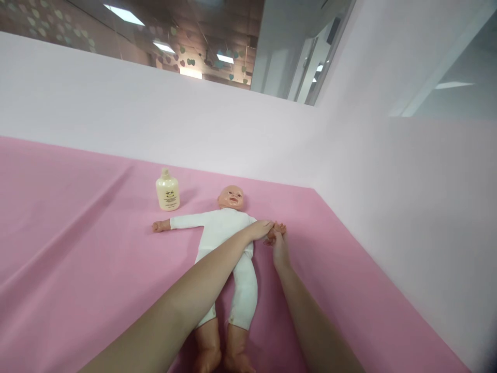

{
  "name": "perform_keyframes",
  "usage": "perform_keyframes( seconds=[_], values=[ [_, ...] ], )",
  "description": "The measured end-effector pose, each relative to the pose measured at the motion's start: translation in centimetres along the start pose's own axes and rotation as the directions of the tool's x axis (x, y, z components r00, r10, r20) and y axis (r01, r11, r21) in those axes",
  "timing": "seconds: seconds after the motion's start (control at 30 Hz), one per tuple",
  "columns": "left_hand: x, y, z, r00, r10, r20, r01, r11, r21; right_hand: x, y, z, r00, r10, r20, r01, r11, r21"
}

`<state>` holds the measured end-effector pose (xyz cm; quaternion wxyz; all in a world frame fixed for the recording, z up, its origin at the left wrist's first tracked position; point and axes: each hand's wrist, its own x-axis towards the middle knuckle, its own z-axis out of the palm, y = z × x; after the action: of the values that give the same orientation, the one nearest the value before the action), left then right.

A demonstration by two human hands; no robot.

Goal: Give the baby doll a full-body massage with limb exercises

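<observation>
The doll [223, 223] lies face-up on the pink sheet [97, 233]. The left hand [262, 229] and right hand [280, 247] pinch the doll's hand [281, 228] between them. The left forearm [190, 287] obstructs the doll's trunk. A bottle [168, 195] stands upright near the doll's outstretched arm [188, 220]; beyond the doll's head rises a white wall [163, 114].

We could pass over the bench's [77, 207] left side, or along its right edge beside the wall [407, 207]. The bottle [168, 196] near the back edge and the doll [223, 225] obstruct us; our left forearm [213, 267] bars the doll's middle.
</observation>
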<state>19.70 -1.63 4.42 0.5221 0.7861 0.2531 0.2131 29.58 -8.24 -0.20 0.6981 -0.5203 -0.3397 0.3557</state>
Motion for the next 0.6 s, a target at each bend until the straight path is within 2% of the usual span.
perform_keyframes(
  seconds=[0.2,0.33,0.43,0.53,0.6],
  values=[
    [-0.5,0.3,-0.1,0.998,0.055,0.044,-0.055,0.998,0.0,-0.3,-1.1,0.5,1.0,0.008,-0.026,-0.008,1.0,-0.025],
    [-0.2,-0.2,-0.2,0.995,0.021,0.101,-0.019,1.0,-0.022,0.0,-1.0,0.5,0.997,0.034,-0.065,-0.035,0.999,-0.012],
    [0.2,-0.8,-0.3,0.993,0.016,0.113,-0.012,0.999,-0.039,0.1,-1.0,0.4,0.999,0.038,-0.009,-0.038,0.999,0.035],
    [0.4,-1.2,-0.4,0.995,0.046,0.087,-0.045,0.999,-0.008,-0.1,-1.4,0.4,0.997,0.075,0.035,-0.075,0.997,0.011],
    [0.5,-1.3,-0.4,0.993,0.073,0.094,-0.071,0.997,-0.016,-0.3,-1.7,0.4,0.998,0.054,0.043,-0.054,0.999,-0.001]
  ],
)
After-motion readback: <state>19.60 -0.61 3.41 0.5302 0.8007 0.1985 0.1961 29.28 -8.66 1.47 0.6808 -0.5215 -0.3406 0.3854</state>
